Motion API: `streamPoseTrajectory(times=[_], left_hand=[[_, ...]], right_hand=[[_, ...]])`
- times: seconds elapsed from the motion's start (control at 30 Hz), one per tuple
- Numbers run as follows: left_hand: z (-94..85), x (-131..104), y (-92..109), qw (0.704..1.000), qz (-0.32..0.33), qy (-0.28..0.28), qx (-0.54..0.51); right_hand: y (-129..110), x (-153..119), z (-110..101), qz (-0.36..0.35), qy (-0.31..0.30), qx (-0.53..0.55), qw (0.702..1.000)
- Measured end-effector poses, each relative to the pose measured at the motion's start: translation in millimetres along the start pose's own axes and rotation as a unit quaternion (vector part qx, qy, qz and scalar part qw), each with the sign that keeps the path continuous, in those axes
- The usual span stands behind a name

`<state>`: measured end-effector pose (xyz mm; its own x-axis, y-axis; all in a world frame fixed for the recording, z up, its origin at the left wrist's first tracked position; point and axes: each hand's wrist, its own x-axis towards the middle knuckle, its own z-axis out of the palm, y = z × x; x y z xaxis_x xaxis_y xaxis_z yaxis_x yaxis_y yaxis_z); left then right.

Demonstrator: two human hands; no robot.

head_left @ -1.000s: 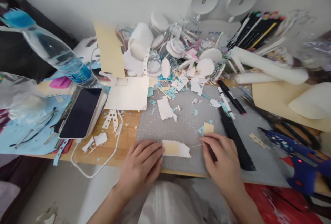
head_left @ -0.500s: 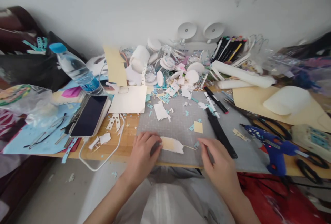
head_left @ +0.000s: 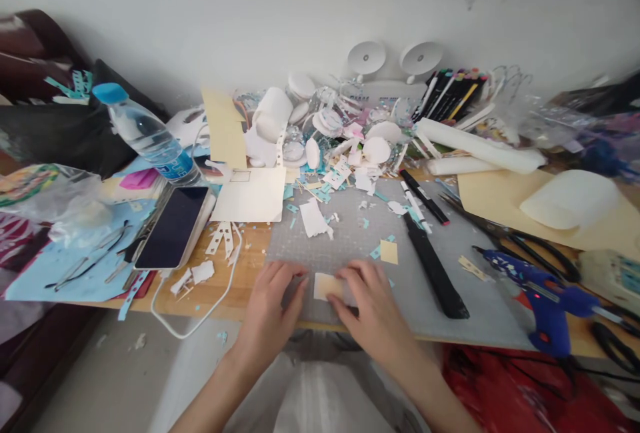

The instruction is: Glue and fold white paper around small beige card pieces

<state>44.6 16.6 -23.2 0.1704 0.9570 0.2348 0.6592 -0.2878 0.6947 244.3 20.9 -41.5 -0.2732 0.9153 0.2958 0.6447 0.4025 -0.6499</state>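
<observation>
A torn strip of white and cream paper [head_left: 324, 285] lies at the front of the grey cutting mat [head_left: 345, 236]. My right hand [head_left: 370, 309] covers its right part, with thumb and fingers closing on it. Just left of the strip, my left hand [head_left: 274, 303] rests with thumb and forefinger apart and nothing seen between them. Beyond my right hand is a small cream paper square [head_left: 389, 252], with blue paper scraps beside it. A torn white paper piece [head_left: 314, 218] lies farther back on the mat.
To the right are a black utility-knife-like tool [head_left: 435, 266], scissors [head_left: 520, 239] and a blue glue gun [head_left: 545, 293]. A phone [head_left: 173, 227], its white cable [head_left: 220, 303] and a water bottle [head_left: 150, 136] are at left. Craft pieces [head_left: 327, 123] heap along the wall.
My right hand has moved left from beside a thin stick onto the paper strip. My left hand has come off the strip's left end. The view has shifted slightly.
</observation>
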Motion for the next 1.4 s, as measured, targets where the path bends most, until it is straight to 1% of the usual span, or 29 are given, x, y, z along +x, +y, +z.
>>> streamPoseTrajectory(times=[0.1,0.2,0.27,0.33,0.4,0.47,0.53,0.57,0.63,0.7,0.73,0.77,0.83,0.9,0.93,1.03,1.13,1.17,1.2,1.23,1.3,1.37,1.4], left_hand=[[-1.7,-6,0,1.000,-0.011,0.005,-0.007],[1.1,-12,3,1.000,-0.022,0.001,-0.022],[3.3,-14,9,0.998,-0.041,-0.003,-0.055],[3.5,-12,17,0.990,-0.073,-0.016,-0.120],[0.9,-8,26,0.970,-0.114,-0.035,-0.214],[-3.8,-3,34,0.937,-0.157,-0.047,-0.308],[-8.7,-1,39,0.908,-0.189,-0.038,-0.372],[-10.6,-1,41,0.898,-0.200,-0.029,-0.390],[-13.1,-2,42,0.887,-0.211,-0.002,-0.411],[-13.4,-3,43,0.880,-0.213,0.026,-0.425],[-12.8,-3,44,0.876,-0.212,0.030,-0.431],[-11.9,-3,44,0.873,-0.212,0.023,-0.438],[-9.3,-2,44,0.867,-0.213,-0.009,-0.450],[-6.8,0,43,0.867,-0.216,-0.029,-0.449],[-5.9,0,42,0.870,-0.220,-0.024,-0.441],[-6.2,2,37,0.877,-0.238,0.014,-0.417],[-10.6,3,30,0.875,-0.258,0.050,-0.407],[-12.6,3,28,0.874,-0.263,0.061,-0.403],[-14.7,3,26,0.874,-0.269,0.070,-0.398],[-16.8,3,24,0.875,-0.274,0.077,-0.391],[-20.2,1,20,0.878,-0.279,0.081,-0.381],[-22.1,0,19,0.879,-0.280,0.076,-0.378],[-22.5,-1,19,0.878,-0.280,0.072,-0.381]], right_hand=[[-1,2,2,0.020,-0.014,0.035,0.999],[-5,2,-1,0.036,-0.026,0.085,0.995],[-10,2,-4,0.044,-0.040,0.122,0.991],[-17,2,-7,0.056,-0.046,0.155,0.985],[-24,2,-10,0.085,-0.044,0.208,0.974],[-32,1,-13,0.123,-0.038,0.279,0.952],[-38,-1,-18,0.153,-0.033,0.342,0.926],[-39,-1,-20,0.158,-0.032,0.357,0.920],[-40,-3,-25,0.166,-0.047,0.360,0.917],[-37,-5,-28,0.175,-0.086,0.337,0.921],[-35,-6,-29,0.179,-0.105,0.323,0.923],[-34,-7,-29,0.181,-0.119,0.311,0.925],[-32,-7,-29,0.175,-0.129,0.297,0.930],[-31,-7,-29,0.158,-0.134,0.290,0.934],[-31,-6,-28,0.149,-0.137,0.288,0.936],[-29,-6,-29,0.118,-0.160,0.260,0.945],[-22,-7,-32,0.060,-0.190,0.224,0.954],[-18,-7,-34,0.043,-0.184,0.214,0.958],[-13,-6,-37,0.030,-0.163,0.201,0.966],[-9,-5,-40,0.018,-0.128,0.180,0.975],[-1,-3,-47,-0.009,-0.032,0.119,0.992],[5,0,-54,-0.039,0.054,0.056,0.996],[6,1,-56,-0.054,0.081,0.034,0.995]])
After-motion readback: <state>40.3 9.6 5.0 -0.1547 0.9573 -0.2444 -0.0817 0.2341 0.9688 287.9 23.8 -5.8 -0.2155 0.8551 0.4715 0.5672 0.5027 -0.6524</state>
